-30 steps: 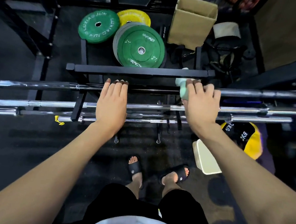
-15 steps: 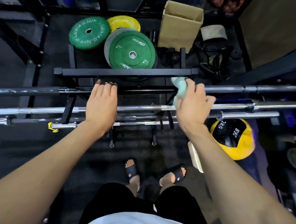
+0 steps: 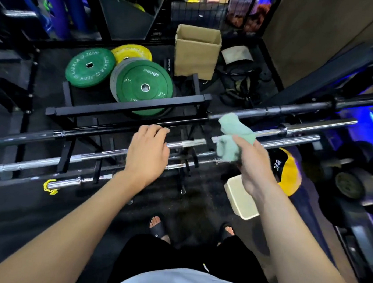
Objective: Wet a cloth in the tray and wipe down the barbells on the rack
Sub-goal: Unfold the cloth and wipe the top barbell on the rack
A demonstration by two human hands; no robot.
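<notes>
**Holding the cloth off the bars: what could slip from here**

Gripping the green cloth [image 3: 232,140] bunched in my right hand [image 3: 253,168], fingers curled round its lower part, I have it up over the barbells with loose folds sticking out above my fist. My left hand [image 3: 147,152] lies over the chrome barbell [image 3: 91,156], fingers relaxed and holding nothing; I cannot tell whether the fingertips touch the black barbell [image 3: 38,136] beyond it.

The risks, as I judge them:
- The free folds could snag on a collar or on the rack [image 3: 125,111] and drag out of my grip, dropping between the bars.
- If the cloth is wet, drips could land on the dark floor by my sandals [image 3: 158,227] and make it slick.
- The bars rest on open pegs; leaning on one with my left hand might roll it.
- The tray [image 3: 241,198] sits on the floor just beside my right foot, partly hidden under my right forearm, so stepping sideways could kick it.

Around me, green plates [image 3: 142,86] and a yellow plate [image 3: 132,51] lean behind the rack, next to a cardboard box [image 3: 196,53]. A black-and-yellow ball [image 3: 286,168] lies beside the tray, crowding the path down for another dip. The rack's uprights interrupt any long stroke along the lower bars.
</notes>
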